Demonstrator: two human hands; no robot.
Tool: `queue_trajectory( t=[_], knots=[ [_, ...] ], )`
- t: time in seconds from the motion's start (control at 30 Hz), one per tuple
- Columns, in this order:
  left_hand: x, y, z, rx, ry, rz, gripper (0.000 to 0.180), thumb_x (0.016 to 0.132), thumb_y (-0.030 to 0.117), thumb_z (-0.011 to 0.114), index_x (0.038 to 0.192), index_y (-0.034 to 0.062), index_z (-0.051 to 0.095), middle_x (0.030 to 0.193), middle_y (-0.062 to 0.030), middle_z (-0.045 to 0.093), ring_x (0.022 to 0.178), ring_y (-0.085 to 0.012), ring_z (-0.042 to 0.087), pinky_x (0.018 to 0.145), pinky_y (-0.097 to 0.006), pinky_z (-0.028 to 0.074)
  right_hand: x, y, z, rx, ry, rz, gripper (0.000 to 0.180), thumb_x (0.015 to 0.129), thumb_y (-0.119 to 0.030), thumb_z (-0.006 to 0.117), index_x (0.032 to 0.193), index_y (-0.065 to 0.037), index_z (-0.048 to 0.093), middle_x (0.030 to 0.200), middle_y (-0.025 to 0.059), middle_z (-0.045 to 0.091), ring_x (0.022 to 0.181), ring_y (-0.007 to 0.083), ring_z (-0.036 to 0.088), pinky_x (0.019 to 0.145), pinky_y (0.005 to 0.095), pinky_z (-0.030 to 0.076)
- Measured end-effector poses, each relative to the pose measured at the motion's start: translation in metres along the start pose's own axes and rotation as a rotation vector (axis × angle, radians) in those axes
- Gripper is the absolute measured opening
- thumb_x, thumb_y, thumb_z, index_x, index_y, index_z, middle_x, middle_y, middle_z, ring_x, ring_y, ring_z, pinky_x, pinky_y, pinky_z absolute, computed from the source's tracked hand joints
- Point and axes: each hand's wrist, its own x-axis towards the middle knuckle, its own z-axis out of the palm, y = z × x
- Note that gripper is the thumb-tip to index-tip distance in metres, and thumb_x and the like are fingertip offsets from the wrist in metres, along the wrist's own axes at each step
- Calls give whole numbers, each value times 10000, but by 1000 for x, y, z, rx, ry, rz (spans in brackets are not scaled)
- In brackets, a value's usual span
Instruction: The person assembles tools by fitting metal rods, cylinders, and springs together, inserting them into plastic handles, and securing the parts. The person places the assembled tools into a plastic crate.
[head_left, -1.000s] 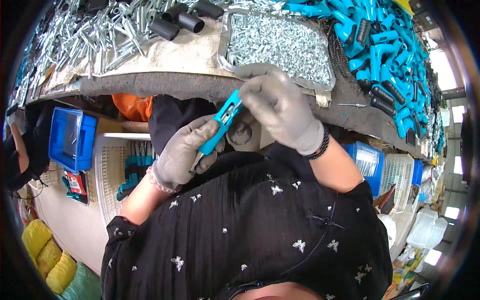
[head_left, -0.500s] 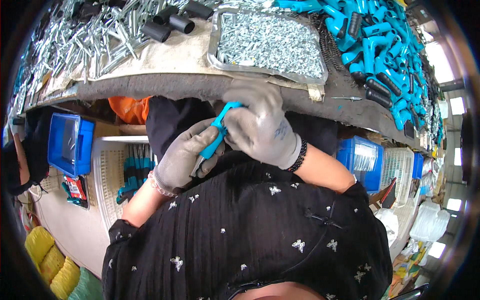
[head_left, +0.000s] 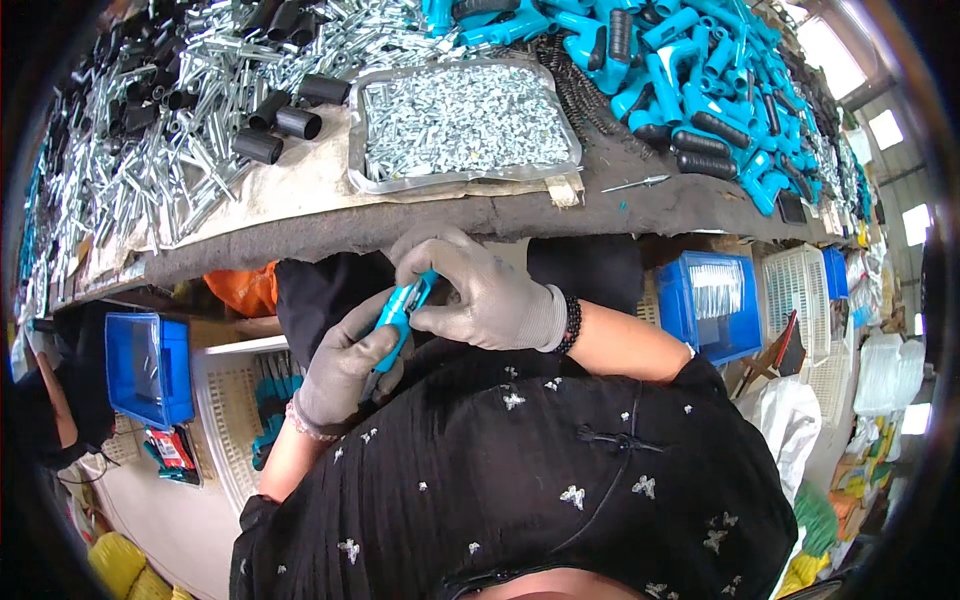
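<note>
Both of my hands wear grey gloves and meet in front of my chest, just off the bench edge. In my left hand [head_left: 345, 372] is a teal tool handle [head_left: 394, 318], tilted up to the right, with fingers and thumb closed round its lower part. My right hand [head_left: 478, 300] curls over the upper end, its thumb and fingertips at the handle's open side. Bits of bright metal show inside that side; their exact shape is too small to tell. The handle's bottom end is partly hidden by my left fingers.
On the bench, a shallow tray [head_left: 440, 180] holds small metal parts. Metal tubes [head_left: 185, 180] and black sleeves [head_left: 258, 146] lie left, teal handles [head_left: 690, 90] right. A pointed tool [head_left: 636, 184] lies near the edge. Blue bins [head_left: 150, 400] [head_left: 668, 325] stand below.
My hands have turned the teal handle and brought it lower and left in view. My right hand has come down over its upper end. The bench has shifted left in view.
</note>
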Motion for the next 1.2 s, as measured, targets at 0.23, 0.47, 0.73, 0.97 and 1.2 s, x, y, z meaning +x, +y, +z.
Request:
queue_trajectory(
  t=[0.23, 0.47, 0.73, 0.97, 1.2],
  knots=[
    [-2, -6, -1, 15, 11, -89, 584, 952, 326, 640, 1421, 13, 485, 881, -19, 606, 642, -73, 523, 574, -218, 415, -11, 5, 1, 48, -85, 84, 141, 825, -94, 757, 939, -80, 676, 1103, 86, 520, 1060, 215, 544, 954, 336, 443],
    [-3, -12, -2, -1, 5, -97, 570, 948, 313, 660, 1407, 17, 496, 934, -26, 623, 745, -76, 538, 653, -226, 428, -17, -2, 0, 10, -99, 67, 121, 826, -114, 742, 914, -71, 670, 1094, 99, 526, 1042, 231, 549, 927, 346, 452],
    [-5, -10, 3, -45, 25, -139, 492, 964, 170, 646, 1405, -2, 512, 1036, -23, 657, 916, -96, 591, 843, -259, 465, -17, 3, -7, 5, -136, 24, 256, 811, -209, 784, 969, -53, 658, 1051, 123, 570, 1010, 246, 572, 886, 354, 464],
    [-8, -11, -6, 82, -55, -142, 467, 961, 148, 633, 1387, -12, 527, 1052, -27, 660, 934, -96, 591, 870, -260, 465, -19, -5, -8, -16, -236, 109, 365, 771, -255, 820, 1017, -43, 653, 936, 130, 610, 880, 292, 614, 794, 379, 485],
    [-3, -7, -5, 91, -82, -172, 461, 943, 119, 634, 1375, -7, 535, 1069, -38, 660, 952, -97, 592, 877, -268, 465, -21, -3, -11, -11, -215, 140, 349, 772, -244, 811, 993, -31, 646, 946, 134, 610, 892, 285, 621, 797, 379, 489]
  ],
)
